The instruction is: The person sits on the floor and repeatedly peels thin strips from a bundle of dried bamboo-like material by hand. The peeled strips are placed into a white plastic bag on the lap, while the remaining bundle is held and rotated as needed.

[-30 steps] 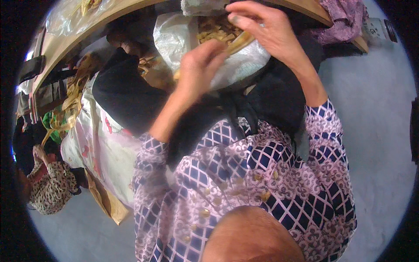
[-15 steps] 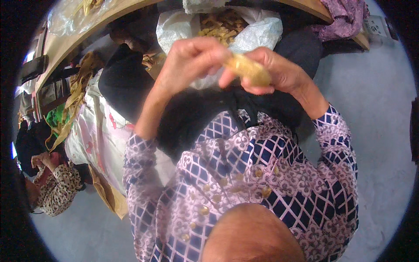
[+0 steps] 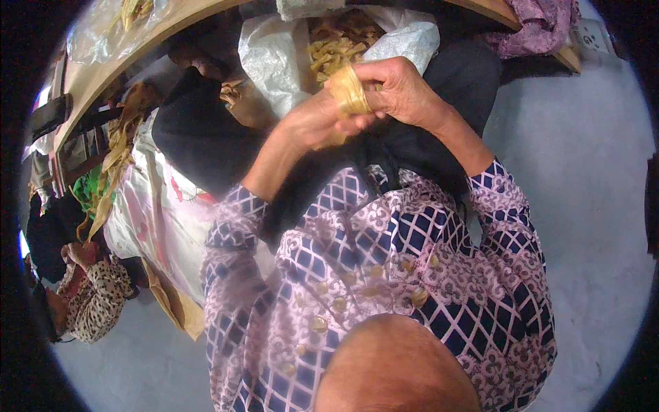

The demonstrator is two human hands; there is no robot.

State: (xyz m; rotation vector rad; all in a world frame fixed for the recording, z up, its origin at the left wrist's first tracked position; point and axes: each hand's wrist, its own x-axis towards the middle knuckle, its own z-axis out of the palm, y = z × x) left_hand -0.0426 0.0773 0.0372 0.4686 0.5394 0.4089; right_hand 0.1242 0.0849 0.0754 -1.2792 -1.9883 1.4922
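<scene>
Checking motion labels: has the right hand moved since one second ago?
Yes: the right hand is now lower in view and slightly left, farther from the wooden table edge.

1. Upper right, near the rim of the view: a pale boxy thing, just right of the purple cloth, bears dark marks on its face. They look like printed characters, but they are small, blurred and bent by the lens, so no word or number can be read with certainty.
2. Left side: a white sheet bears red and pink printed patches. They read as a picture or pattern rather than writing; folds break up the shapes, and what they show cannot be told.
3. No other text, label, number or sign can be read.
</scene>
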